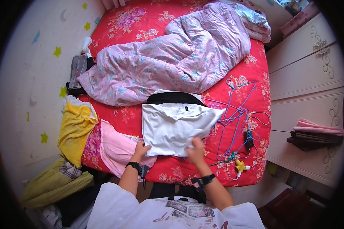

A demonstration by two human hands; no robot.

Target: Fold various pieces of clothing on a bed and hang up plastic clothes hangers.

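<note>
A white T-shirt (168, 131) lies partly folded on the bed in front of me, with a small dark label near its top. My left hand (141, 150) pinches its near left corner. At the near right side my right hand (195, 149) is closed on the shirt's edge, slightly blurred, its fingertips partly hidden. The shirt's right side is bunched toward a point. Just beyond it lies a folded black garment (172, 98) with white cloth showing behind. A pink garment (118, 147) is spread to the left, close to my left hand.
The bed has a red floral sheet (179, 171). A crumpled pink quilt (172, 57) covers its far part. Blue and purple hangers (237, 114), cables and a yellow star-shaped piece (240, 165) lie right. Yellow cloth (76, 126) sits left; a white wardrobe (305, 87) stands right.
</note>
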